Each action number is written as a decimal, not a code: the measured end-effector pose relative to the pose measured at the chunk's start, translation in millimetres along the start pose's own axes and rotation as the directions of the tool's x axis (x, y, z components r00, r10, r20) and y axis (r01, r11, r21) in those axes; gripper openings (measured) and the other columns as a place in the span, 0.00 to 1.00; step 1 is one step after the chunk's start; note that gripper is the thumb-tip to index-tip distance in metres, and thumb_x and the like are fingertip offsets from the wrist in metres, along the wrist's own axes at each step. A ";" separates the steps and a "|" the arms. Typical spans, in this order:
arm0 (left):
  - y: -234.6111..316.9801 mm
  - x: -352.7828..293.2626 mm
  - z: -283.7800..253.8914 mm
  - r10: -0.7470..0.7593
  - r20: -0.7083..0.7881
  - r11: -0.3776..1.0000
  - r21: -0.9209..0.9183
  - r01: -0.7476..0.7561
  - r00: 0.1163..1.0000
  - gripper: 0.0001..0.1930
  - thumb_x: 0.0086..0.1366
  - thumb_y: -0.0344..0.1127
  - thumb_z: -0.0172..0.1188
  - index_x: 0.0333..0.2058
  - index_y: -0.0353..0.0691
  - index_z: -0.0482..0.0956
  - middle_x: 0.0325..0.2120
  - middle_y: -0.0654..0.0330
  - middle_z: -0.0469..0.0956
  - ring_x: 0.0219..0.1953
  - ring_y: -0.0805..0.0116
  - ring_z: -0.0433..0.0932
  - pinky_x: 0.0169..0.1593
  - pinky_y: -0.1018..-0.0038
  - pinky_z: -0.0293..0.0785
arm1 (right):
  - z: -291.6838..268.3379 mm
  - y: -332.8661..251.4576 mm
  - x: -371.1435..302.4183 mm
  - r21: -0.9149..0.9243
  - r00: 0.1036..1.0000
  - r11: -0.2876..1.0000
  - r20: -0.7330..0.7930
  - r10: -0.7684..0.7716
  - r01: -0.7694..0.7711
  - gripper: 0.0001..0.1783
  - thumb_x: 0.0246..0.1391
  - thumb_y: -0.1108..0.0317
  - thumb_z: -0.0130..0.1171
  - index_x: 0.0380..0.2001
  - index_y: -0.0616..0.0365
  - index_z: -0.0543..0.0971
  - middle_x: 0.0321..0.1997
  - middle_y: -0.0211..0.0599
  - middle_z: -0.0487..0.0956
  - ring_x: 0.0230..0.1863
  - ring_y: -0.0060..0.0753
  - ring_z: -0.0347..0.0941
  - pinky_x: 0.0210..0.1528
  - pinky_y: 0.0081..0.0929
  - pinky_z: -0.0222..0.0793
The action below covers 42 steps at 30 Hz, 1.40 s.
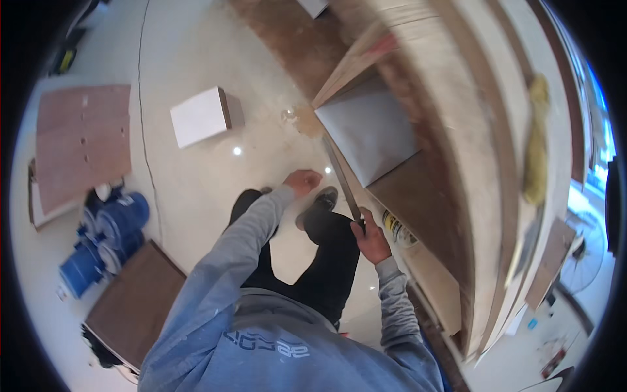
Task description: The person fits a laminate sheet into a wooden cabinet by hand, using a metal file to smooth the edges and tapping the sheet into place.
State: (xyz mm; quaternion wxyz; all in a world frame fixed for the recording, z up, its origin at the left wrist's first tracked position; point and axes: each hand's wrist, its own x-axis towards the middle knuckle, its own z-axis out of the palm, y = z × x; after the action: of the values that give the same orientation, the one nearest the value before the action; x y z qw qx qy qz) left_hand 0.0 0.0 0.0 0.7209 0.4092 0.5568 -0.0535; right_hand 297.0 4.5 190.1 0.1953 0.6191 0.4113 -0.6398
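My right hand point(373, 240) is wrapped round the dark handle end of a long, narrow, flat-bladed tool point(342, 173). Its blade slants up and to the left beside the wooden cabinet frame; whether it touches the wood I cannot tell. Over the floor near my shoe point(321, 200), my left hand point(302, 183) is loosely curled, with nothing showing in its fingers. A white panel point(375, 127) lies within the open cabinet frame point(428, 189), beyond the blade. Close to my right hand, a round can or tub with a yellow and white label point(399, 228) sits inside the frame.
On the pale glossy floor stands a white box-shaped block point(199, 117). To the left are a reddish-brown board point(83, 140), several blue water jugs point(124, 219) and a brown-topped box point(137, 300). A dark cable point(142, 111) crosses the floor. A yellowish bundle point(537, 140) rests on the wood at right.
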 end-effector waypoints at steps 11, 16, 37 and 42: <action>41.8 359.7 -140.3 -0.097 -0.297 0.585 -0.789 -0.187 0.950 0.22 0.76 0.41 0.61 0.67 0.52 0.81 0.55 0.63 0.84 0.52 0.63 0.83 0.54 0.57 0.82 | -103.2 -22.1 293.1 -0.307 0.692 0.838 -0.472 -0.546 0.451 0.26 0.71 0.62 0.68 0.68 0.59 0.77 0.46 0.60 0.87 0.47 0.60 0.88 0.53 0.45 0.81; 62.4 454.2 -131.0 -0.157 -0.421 0.471 -0.827 -0.307 0.894 0.26 0.76 0.38 0.61 0.70 0.44 0.74 0.51 0.60 0.84 0.50 0.61 0.81 0.53 0.58 0.81 | -96.1 -6.0 313.2 -0.289 0.684 0.865 -0.530 -0.501 0.410 0.27 0.72 0.62 0.70 0.67 0.62 0.79 0.36 0.37 0.82 0.35 0.27 0.74 0.43 0.30 0.75; 64.7 566.5 -134.3 -0.253 -0.590 0.536 -0.745 -0.397 0.767 0.17 0.68 0.33 0.60 0.54 0.36 0.85 0.51 0.42 0.88 0.51 0.45 0.88 0.52 0.55 0.84 | -75.5 -15.9 276.2 -0.470 0.639 0.858 -0.600 -0.481 0.205 0.26 0.71 0.63 0.69 0.67 0.59 0.79 0.54 0.60 0.87 0.54 0.67 0.86 0.57 0.47 0.80; 87.3 500.6 -139.0 -0.181 -0.496 0.126 -0.868 -0.480 0.849 0.17 0.77 0.38 0.55 0.59 0.41 0.80 0.47 0.54 0.85 0.43 0.56 0.84 0.46 0.58 0.84 | -109.4 -36.2 263.7 -0.538 0.725 0.827 -0.503 -0.470 0.163 0.29 0.74 0.63 0.65 0.74 0.52 0.74 0.65 0.61 0.83 0.66 0.67 0.80 0.66 0.46 0.77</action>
State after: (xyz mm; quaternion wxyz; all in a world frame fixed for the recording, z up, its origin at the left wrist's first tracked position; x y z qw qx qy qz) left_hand 128.4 337.3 -383.7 0.6408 -0.1089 0.5673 0.5056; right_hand 297.3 178.2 -39.5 0.0741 0.6465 0.6929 -0.3105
